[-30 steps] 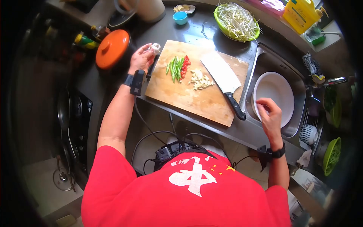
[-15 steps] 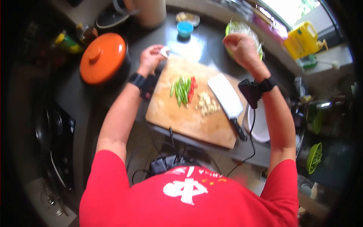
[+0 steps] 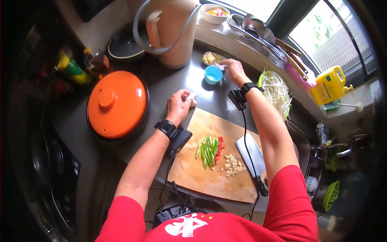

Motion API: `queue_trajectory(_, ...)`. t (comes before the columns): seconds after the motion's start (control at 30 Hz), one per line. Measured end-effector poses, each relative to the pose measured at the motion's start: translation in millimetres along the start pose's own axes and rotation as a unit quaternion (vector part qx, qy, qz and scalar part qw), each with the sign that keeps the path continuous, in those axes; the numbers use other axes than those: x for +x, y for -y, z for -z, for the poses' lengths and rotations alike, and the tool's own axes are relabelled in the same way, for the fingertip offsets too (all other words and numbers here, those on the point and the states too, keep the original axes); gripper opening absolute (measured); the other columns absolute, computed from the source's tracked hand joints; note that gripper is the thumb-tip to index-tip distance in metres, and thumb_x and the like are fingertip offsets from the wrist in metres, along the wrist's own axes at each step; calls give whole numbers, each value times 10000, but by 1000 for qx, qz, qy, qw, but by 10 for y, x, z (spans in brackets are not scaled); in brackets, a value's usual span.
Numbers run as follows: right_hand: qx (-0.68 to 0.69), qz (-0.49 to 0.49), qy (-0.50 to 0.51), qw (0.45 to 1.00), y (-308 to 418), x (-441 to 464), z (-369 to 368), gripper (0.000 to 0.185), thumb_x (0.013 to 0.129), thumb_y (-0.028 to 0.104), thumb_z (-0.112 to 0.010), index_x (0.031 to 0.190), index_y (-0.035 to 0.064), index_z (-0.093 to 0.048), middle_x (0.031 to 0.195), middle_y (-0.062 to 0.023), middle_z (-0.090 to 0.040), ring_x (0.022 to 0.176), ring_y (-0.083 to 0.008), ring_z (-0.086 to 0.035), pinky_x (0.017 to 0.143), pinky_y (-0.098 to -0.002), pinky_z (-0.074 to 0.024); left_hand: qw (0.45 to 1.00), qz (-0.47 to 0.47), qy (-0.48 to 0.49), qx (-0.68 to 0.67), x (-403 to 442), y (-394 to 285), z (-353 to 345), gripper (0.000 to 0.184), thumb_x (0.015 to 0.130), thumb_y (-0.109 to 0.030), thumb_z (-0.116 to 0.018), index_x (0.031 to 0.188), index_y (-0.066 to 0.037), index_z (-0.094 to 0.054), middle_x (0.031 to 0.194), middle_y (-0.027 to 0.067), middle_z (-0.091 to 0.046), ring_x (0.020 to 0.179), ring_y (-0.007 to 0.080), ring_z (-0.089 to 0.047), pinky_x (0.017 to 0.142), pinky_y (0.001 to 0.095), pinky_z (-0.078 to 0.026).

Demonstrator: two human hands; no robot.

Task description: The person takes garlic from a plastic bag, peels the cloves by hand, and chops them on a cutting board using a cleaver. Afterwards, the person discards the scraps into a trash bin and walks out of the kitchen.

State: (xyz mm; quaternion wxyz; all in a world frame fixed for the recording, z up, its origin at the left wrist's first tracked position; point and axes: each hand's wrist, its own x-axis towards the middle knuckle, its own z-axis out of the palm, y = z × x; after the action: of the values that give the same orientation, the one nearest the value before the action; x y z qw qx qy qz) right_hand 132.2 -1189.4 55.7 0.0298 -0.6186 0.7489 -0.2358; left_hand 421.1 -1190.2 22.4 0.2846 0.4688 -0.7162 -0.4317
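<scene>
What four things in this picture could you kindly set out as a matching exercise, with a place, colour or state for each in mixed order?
Column one
1. left hand
2. cleaver
3. small bowl
4. pot lid

Column two
A. light blue
B. orange, with a round knob
C. with a white thing at its fingertips
D. lying on the cutting board

Right pairs: 1-C, 2-D, 3-A, 4-B.
</scene>
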Motion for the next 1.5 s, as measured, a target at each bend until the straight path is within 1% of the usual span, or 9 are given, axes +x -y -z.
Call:
queue_trajectory(0.2, -63, 9, 122, 990, 6, 238, -168, 289, 825, 82, -613, 1080, 155, -727, 1129, -170, -635, 1084, -346, -590, 937, -409, -477, 999, -35, -10, 37, 9, 18, -6, 226, 764, -107, -724, 985, -123, -678, 873, 125, -598, 818, 286, -612, 759, 389, -513)
queue_trajectory(0.33, -53, -28, 95, 994, -47, 319, -180, 192, 792, 71, -634, 932, 107, -760, 913, -182, -698, 888, -347, -667, 811, -390, -530, 1000, -11, 0, 21, 15, 37, 13, 237, 760, -114, -736, 990, -137, -683, 850, 113, -571, 797, 273, -596, 750, 389, -507)
queue_trajectory(0.67, 409, -216, -19, 887, 619, -493, 574, 218, 793, 17, -722, 961, -44, -598, 780, -94, -660, 640, -127, -621, 534, -261, -505, 985, -142, -97, -7, -248, -324, 179, 262, 781, -101, -722, 1023, -31, -649, 936, 131, -594, 825, 278, -618, 779, 379, -513)
queue_trajectory(0.73, 509, -193, 4, 839, 1027, -968, 818, 220, 810, 1, -730, 976, -40, -592, 820, -96, -668, 681, -135, -640, 575, -263, -527, 988, -103, 42, -103, -471, -509, 260, 249, 866, -115, -684, 1083, 0, -643, 942, 82, -673, 767, 151, -648, 730, 280, -527)
queue_trajectory(0.83, 588, -208, 1, 781, 1581, -1709, 1017, 196, 832, 26, -732, 976, -27, -609, 852, -84, -672, 732, -130, -652, 632, -256, -538, 890, 48, 237, -388, -997, -885, 314, 244, 932, -101, -627, 1129, 42, -629, 1025, 114, -694, 908, 155, -673, 778, 265, -535)
queue_trajectory(1.2, 625, -321, -63, 709, 1980, -3387, 1084, 200, 893, 47, -662, 1067, -49, -649, 879, -72, -688, 744, -93, -634, 599, -214, -499, 851, 106, 276, -433, -2166, -966, 103, 213, 934, -90, -624, 1108, 24, -665, 968, 83, -708, 855, 122, -646, 761, 248, -508)
queue_trajectory(1.27, 433, -359, -71, 824, 1845, -3635, 1147, 174, 866, 35, -672, 1023, -39, -659, 945, -103, -673, 796, -174, -639, 675, -285, -509, 861, 106, 275, -414, -2250, -935, 65, 210, 922, -89, -642, 1094, 27, -669, 970, 83, -709, 849, 121, -647, 753, 248, -509)
queue_trajectory(1.33, -39, -192, -135, 971, 1569, -3926, 1153, 260, 816, 18, -690, 1066, -11, -629, 1026, -154, -619, 917, -280, -593, 784, -357, -490, 882, 98, 270, -373, -2323, -914, 73, 209, 905, -87, -664, 1078, 30, -673, 964, 79, -711, 844, 117, -647, 753, 245, -510)
queue_trajectory(1.5, -98, -261, 2, 960, 1264, -4388, 965, 415, 767, 20, -705, 1142, 19, -527, 1119, -201, -510, 1066, -368, -513, 884, -415, -448, 958, 7, 228, -172, -2490, -814, 9, 175, 863, -80, -716, 1006, 19, -691, 908, 46, -709, 775, 72, -635, 728, 227, -516)
